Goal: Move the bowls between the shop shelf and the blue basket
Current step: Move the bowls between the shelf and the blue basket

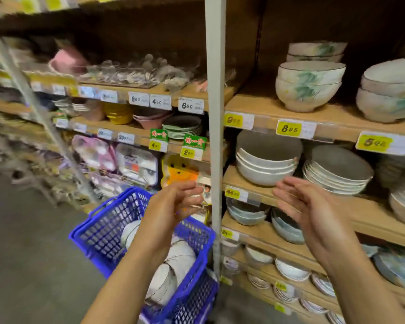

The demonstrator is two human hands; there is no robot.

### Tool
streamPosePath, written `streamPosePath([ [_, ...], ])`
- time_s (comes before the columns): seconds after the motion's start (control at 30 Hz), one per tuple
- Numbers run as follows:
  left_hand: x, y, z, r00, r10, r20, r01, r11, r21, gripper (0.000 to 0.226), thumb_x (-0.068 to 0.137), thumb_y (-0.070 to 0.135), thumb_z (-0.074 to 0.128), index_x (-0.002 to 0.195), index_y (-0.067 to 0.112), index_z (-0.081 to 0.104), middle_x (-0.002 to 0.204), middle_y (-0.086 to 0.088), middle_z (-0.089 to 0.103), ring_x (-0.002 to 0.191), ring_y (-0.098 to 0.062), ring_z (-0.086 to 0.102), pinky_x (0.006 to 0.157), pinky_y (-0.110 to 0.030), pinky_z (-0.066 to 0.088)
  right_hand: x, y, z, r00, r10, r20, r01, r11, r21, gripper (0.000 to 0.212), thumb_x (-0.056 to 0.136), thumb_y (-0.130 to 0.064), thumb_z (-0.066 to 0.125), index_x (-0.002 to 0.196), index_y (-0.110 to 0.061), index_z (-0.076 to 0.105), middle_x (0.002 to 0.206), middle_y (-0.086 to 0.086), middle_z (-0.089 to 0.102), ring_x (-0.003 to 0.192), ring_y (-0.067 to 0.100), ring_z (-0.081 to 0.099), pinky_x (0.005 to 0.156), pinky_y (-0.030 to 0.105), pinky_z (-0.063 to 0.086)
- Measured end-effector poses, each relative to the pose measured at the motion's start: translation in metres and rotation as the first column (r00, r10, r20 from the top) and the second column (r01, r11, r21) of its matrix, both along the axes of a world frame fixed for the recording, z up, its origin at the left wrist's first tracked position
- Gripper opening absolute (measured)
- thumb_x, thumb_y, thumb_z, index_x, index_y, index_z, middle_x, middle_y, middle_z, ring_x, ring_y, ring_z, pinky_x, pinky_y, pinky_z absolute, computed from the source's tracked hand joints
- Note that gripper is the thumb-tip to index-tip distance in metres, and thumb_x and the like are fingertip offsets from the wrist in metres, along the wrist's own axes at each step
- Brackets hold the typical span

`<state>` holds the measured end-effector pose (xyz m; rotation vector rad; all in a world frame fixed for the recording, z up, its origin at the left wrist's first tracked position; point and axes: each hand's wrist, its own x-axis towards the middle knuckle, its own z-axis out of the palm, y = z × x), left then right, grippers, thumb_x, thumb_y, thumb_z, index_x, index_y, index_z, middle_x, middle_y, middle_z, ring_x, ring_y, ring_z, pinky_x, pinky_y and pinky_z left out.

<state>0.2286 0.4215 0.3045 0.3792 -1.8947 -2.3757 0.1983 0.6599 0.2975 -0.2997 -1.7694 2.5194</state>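
Head view of a shop aisle. The left hand (173,204) is raised above the blue plastic mesh basket (98,232), its grip slack, fingers loosely bent and holding nothing; the right hand (313,213) is raised in front of the light wooden shop shelf (253,190), palm turned towards the left hand, its grip likewise unclenched, fingers nearly straight and touching no object; the two hands are apart, with the grey metal shelf upright (215,113) between them in the background. The basket stands on the grey floor (21,242) just beside the upright and contains several white ceramic bowls (173,265), lying tilted against one another; their number cannot be told. On the shelf board just beyond the right fingertips stands a nested stack of white bowls with grey interiors (264,167); to its right, a second, shallower stack of the same colouring (337,174); on the board above, a pair of stacked cream bowls with green leaf pattern (309,87). Yellow price labels (288,129) are fixed along the front edges of the boards; goods at the left of the picture are blurred.
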Motion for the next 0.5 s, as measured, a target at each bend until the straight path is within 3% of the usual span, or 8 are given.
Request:
streamPosePath([
  [0.1,0.031,-0.037,-0.019,0.994,0.080,0.068,-0.079,0.997,-0.019,0.030,0.095,0.012,0.038,0.102,0.007,0.066,0.097,-0.009,0.075,0.084,-0.017,0.071,0.072,-0.026,0.057,0.020,-0.028,-0.018,0.995,0.068,0.071,-0.069,0.998,0.004,0.025,0.099,-0.007,0.042,0.100,-0.005,0.067,0.100,0.016,0.074,0.099,0.025,0.070,0.088,0.038,0.053],
  [0.23,0.050,-0.084,-0.039,0.982,0.134,0.136,-0.130,0.991,-0.037,0.030,0.095,0.011,0.038,0.102,0.006,0.066,0.099,-0.012,0.075,0.089,-0.022,0.070,0.085,-0.038,0.052,0.037,-0.068,-0.031,0.981,0.141,0.135,-0.150,0.987,0.061,0.024,0.098,-0.006,0.044,0.101,-0.004,0.068,0.095,0.015,0.075,0.095,0.024,0.071,0.087,0.037,0.053],
  [0.37,0.057,-0.130,-0.054,0.978,0.116,0.175,-0.109,0.993,-0.048,0.029,0.093,0.012,0.040,0.101,0.007,0.067,0.098,-0.010,0.075,0.085,-0.019,0.072,0.080,-0.035,0.053,0.044,-0.116,-0.044,0.968,0.191,0.165,-0.210,0.972,0.109,0.022,0.098,-0.006,0.046,0.098,-0.003,0.069,0.093,0.016,0.074,0.090,0.025,0.071,0.081,0.035,0.054],
  [0.5,0.062,-0.185,-0.063,0.973,0.070,0.220,-0.054,0.996,-0.076,0.030,0.094,0.012,0.039,0.101,0.008,0.068,0.096,-0.008,0.076,0.085,-0.019,0.072,0.079,-0.033,0.055,0.047,-0.173,-0.064,0.950,0.240,0.201,-0.276,0.945,0.176,0.022,0.097,-0.007,0.047,0.098,-0.005,0.069,0.092,0.013,0.075,0.089,0.026,0.071,0.086,0.038,0.053],
])
